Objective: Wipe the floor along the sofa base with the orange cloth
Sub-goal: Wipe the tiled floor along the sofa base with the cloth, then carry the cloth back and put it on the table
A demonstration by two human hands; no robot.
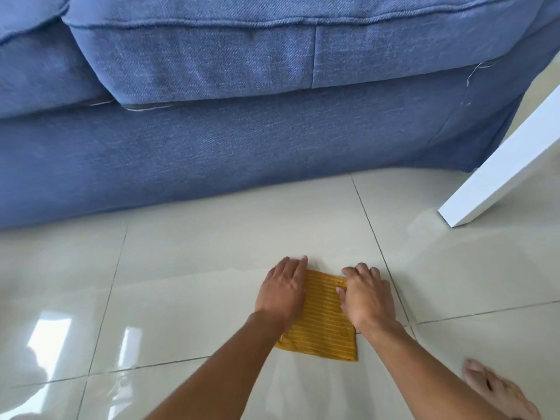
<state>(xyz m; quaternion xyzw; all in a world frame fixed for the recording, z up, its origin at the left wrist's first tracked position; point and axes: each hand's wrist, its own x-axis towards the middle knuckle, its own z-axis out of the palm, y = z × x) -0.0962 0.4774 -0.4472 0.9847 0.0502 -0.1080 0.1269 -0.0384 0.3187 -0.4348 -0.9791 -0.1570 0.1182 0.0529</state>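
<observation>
A folded orange cloth [322, 322] with thin pale stripes lies flat on the glossy cream floor tiles [212, 268], some way in front of the blue sofa base [212, 159]. My left hand [283, 287] lies palm down on the cloth's left edge, fingers together and pointing toward the sofa. On the cloth's right edge rests my right hand [365, 294], with its fingers curled over the far corner. Both hands press the cloth to the floor.
The blue sofa fills the top of the view, with seat cushions [194, 59] overhanging its base. A white furniture leg [497, 174] slants down to the floor at the right. A bare foot [497, 389] rests on the tiles at lower right.
</observation>
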